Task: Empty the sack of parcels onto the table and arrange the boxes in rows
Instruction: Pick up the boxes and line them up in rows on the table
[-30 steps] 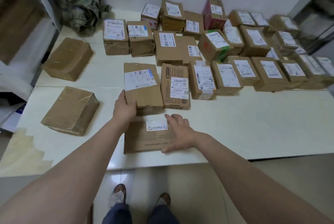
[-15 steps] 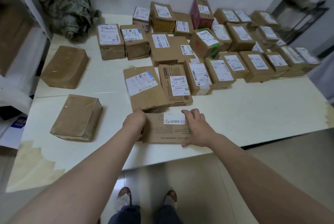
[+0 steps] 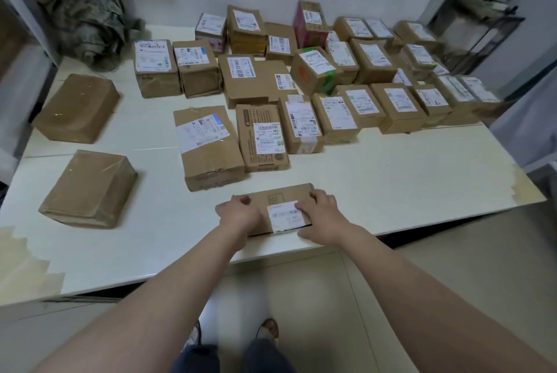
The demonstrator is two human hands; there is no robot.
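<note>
While both hands grip it, the flat cardboard box (image 3: 278, 202) lies on the white tabletop (image 3: 391, 179) close to the near edge, at 6 o'clock in the head view. The left hand (image 3: 238, 213) holds the box's left end, with its fingers (image 3: 241, 200) curled over the top face. The right hand (image 3: 322, 216) holds the right end, with its fingers (image 3: 325, 195) curled over the far corner and its thumb at the near edge. A white shipping label (image 3: 284, 216) sits on the top face, and its right part is touched by the right hand. At 12 o'clock from the held box, just beyond it and apart from it, stands a large box with a blue-marked label (image 3: 208, 146). A printed box (image 3: 262, 137) stands beside it at 1 o'clock. From there a row of labelled boxes (image 3: 398, 107) runs toward 2 o'clock, with further rows behind it up to the wall. These further rows include a box with green tape (image 3: 316, 74) and a red box (image 3: 312, 24). Two brown wrapped parcels lie well apart from the rows: one (image 3: 89, 188) at 9 o'clock and one (image 3: 77, 107) at 10 o'clock. The camouflage sack (image 3: 87, 14) lies crumpled at the far left corner, at 11 o'clock.
</note>
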